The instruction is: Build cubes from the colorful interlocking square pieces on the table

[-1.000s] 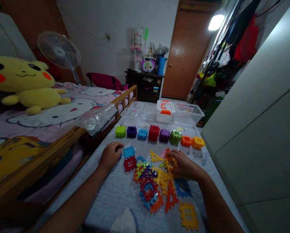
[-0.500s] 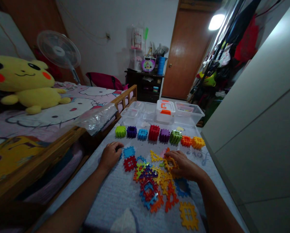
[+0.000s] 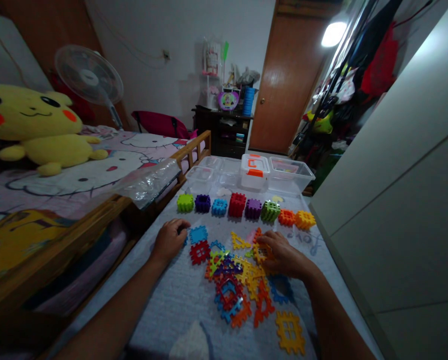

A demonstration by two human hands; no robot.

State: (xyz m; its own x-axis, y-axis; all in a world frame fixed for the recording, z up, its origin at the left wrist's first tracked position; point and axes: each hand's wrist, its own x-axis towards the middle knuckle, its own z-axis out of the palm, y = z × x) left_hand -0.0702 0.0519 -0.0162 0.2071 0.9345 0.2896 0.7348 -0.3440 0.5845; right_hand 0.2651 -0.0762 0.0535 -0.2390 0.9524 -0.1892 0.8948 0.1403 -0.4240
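My left hand [image 3: 170,239] rests on the cloth with its fingers loosely bent and a gap between thumb and forefinger. A sliver of blue shows by its fingertips, beside a flat light-blue square tile [image 3: 198,234] and a red window tile [image 3: 200,252]. My right hand [image 3: 282,254] is closed around a yellow window tile [image 3: 262,252], its forefinger near an orange piece [image 3: 257,234]. A yellow triangle piece [image 3: 240,241] lies to its left. Between my hands spreads a heap of notched plastic building tiles, including a dark-red one [image 3: 229,292] and an orange triangle [image 3: 263,304].
A row of stacked tiles crosses the table, from lime-green [image 3: 185,203] through red [image 3: 237,205] to yellow [image 3: 305,219]. Behind stand clear plastic bins [image 3: 292,175] and an orange-latched box [image 3: 255,173]. A wooden bed rail [image 3: 133,205] runs left, a pale cabinet [image 3: 396,190] right.
The whole view shifts very slightly to the left. Both hands and the tiles otherwise keep their places.
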